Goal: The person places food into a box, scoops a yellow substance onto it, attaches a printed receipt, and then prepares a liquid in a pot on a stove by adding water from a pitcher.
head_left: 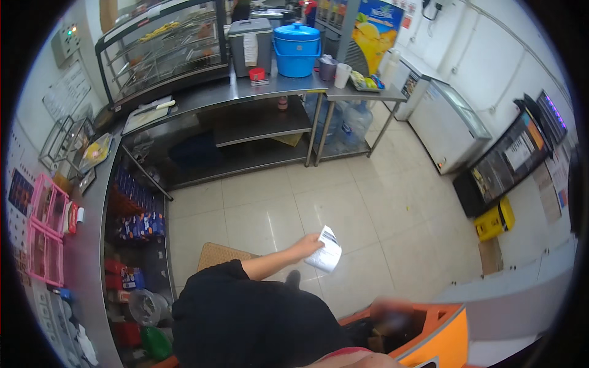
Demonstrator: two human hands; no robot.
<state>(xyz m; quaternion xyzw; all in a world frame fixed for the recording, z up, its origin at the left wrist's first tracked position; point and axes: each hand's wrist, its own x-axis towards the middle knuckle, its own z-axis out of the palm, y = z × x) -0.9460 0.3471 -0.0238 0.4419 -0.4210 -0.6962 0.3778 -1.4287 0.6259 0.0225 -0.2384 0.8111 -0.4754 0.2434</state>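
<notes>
My left hand [309, 245] reaches out over the tiled floor and grips a white paper sheet [327, 254] by its edge. Dark print shows on the paper, and its lower end curls. My right hand [391, 307] is a blurred shape at the lower right, over an orange-edged counter or bin [448, 313] with dark contents. Its fingers cannot be made out, nor whether it holds anything. Between the two hands, the tip of a dark shoe [293, 277] shows beside my black shirt.
A steel counter [202, 102] carries a blue lidded bucket [297, 53], a grey bin [251, 46] and a knife on a board. Water bottles [356, 120] stand under the side table. A woven stool or mat [223, 254] lies near my left arm. A chest freezer [444, 124] lines the right wall.
</notes>
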